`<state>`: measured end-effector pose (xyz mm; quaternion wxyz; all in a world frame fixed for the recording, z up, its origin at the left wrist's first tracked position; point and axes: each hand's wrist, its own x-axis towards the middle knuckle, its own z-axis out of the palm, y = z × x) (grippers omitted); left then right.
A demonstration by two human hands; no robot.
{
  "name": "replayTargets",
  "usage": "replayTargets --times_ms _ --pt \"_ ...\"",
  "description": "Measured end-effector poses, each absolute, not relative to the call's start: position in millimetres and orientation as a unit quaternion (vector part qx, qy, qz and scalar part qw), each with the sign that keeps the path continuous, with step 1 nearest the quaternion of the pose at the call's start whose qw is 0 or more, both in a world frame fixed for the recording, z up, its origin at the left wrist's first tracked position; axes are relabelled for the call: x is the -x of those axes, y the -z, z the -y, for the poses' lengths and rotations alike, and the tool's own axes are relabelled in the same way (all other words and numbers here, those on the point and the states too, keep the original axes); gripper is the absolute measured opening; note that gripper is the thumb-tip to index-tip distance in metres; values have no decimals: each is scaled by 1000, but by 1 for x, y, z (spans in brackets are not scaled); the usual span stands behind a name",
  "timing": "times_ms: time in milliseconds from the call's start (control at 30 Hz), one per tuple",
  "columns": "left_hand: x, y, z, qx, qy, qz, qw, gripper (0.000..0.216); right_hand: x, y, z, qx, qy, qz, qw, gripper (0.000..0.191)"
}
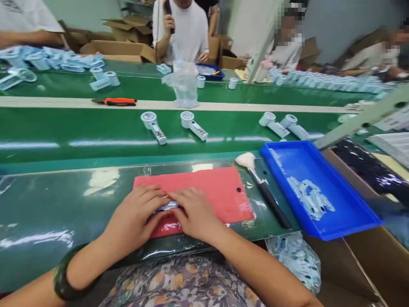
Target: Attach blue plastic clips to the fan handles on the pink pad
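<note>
Over a red mat [220, 192], my left hand [136, 211] and my right hand [196, 215] meet, each with its fingers closed around a small light-blue plastic part [168, 206]. Most of that part is hidden by the fingers; only a shiny, pale strip shows between them. To the right of the mat lies a hammer-like tool [270, 200] with a black grip and a white wrapped head. Beside it stands a blue tray [338, 196] with several light-blue plastic pieces [309, 196] inside.
Light-blue round-headed devices with handles [193, 125] lie on the green conveyor belt [230, 128]. Orange-handled pliers [118, 102] rest on the ledge behind. A bag of plastic parts [295, 260] sits below the tray. Co-workers are across the line, and a slanted metal post [361, 115] stands at right.
</note>
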<state>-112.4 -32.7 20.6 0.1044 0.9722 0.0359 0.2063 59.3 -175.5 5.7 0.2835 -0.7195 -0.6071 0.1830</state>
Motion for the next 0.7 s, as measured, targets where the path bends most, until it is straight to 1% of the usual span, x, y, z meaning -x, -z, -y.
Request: replayTargets --times_ms 67,167,300,367,433,600,700 --pt "109 -25 35 -975 -192 -31 112 20 -59 -5 178 706 -186 621 287 43" --pt "103 -31 37 -977 -181 -7 114 20 -59 -5 181 683 -172 659 265 48" --pt "101 -34 38 -977 -183 -5 110 20 -55 -3 179 700 -111 672 213 44" --pt "100 -36 37 -977 -177 -5 118 20 -53 -3 178 710 -103 667 203 44" --pt "99 -38 36 -977 -170 -3 129 21 -55 -5 178 708 -117 664 211 44" --pt "105 -36 37 -974 -149 -51 163 29 -64 -9 182 670 -207 654 284 45" --pt "107 -34 41 -964 -158 -99 188 27 -65 -10 182 673 -227 640 294 47"
